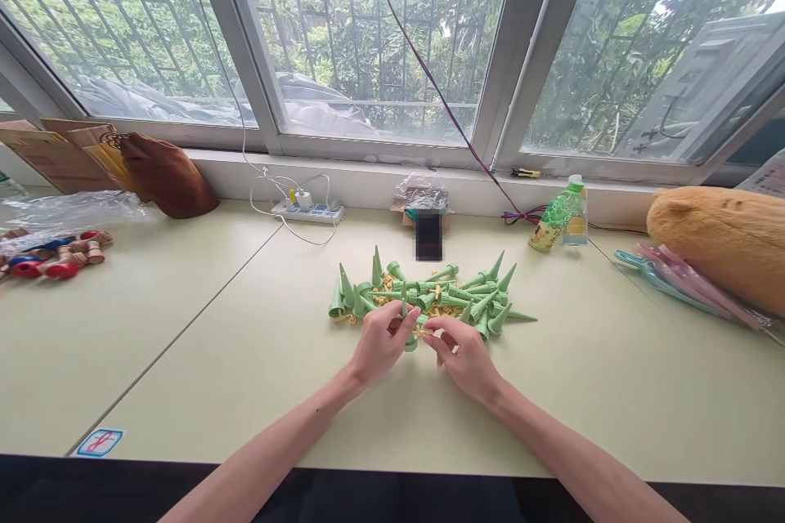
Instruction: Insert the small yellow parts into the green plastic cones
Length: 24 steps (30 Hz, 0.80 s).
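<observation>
A pile of pale green plastic cone spikes (500,319) lies on the table in front of me, with small yellow plastic pieces (438,310) scattered among them. At the pile's near edge, my left hand (383,339) is closed around one green cone spike (410,345), its tip pointing up and its wide end down. Just to the right, my right hand (463,355) pinches a small yellow piece (423,332) between thumb and fingertips. The yellow piece is close beside the held spike; whether they touch I cannot tell. My fingers hide part of the spike.
Behind the pile stand a pixelated dark object (429,235) and a white power strip (308,212). A bottle (558,214) and a tan plush (717,241) are at right. Wooden toys (61,260) and a brown pouch (165,176) lie at left.
</observation>
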{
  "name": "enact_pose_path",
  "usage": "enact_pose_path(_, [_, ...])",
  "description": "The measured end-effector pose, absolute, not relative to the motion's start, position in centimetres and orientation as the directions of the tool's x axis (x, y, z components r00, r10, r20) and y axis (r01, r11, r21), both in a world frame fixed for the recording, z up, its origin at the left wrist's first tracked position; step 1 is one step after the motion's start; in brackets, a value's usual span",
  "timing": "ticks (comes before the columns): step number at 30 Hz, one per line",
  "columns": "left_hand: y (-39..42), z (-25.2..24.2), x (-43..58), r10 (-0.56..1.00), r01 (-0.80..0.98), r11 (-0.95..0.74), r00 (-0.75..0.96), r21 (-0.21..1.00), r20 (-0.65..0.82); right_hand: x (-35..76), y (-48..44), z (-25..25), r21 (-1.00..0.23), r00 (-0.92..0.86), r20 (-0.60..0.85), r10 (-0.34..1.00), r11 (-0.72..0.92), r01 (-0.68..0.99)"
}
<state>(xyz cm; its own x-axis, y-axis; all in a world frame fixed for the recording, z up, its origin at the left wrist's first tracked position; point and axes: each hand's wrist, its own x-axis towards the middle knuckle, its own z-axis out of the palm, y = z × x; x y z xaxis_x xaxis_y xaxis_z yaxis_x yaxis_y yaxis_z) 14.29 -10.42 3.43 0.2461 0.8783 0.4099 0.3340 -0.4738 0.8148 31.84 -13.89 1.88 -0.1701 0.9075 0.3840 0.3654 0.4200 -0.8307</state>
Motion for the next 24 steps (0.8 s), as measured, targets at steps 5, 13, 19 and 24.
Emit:
enact_pose_path(5, [-10.46, 3.50, 14.34, 0.894, 0.289, -0.440, 0.232, 0.850, 0.384, 31.87, -13.86, 1.74, -0.825, -0.177, 0.390, 0.904, 0.429, 0.369])
enact_pose_path(13, [-10.64, 3.56, 14.46, 0.879, 0.323, -0.471, 0.252, 0.821, 0.405, 31.89, -13.72, 1.53, -0.814, -0.190, 0.393, 0.900, 0.437, 0.384])
enact_pose_path(19, [-10.59, 3.20, 14.32, 0.844, 0.380, -0.534, 0.278, 0.755, 0.458, 31.96, -13.63, 1.22, -0.797, -0.214, 0.374, 0.902, 0.431, 0.423])
enact_pose_path(24, [-10.70, 3.28, 14.36, 0.831, 0.396, -0.555, 0.299, 0.731, 0.469, 31.93, -13.59, 1.36, -0.783, -0.230, 0.346, 0.910, 0.415, 0.464])
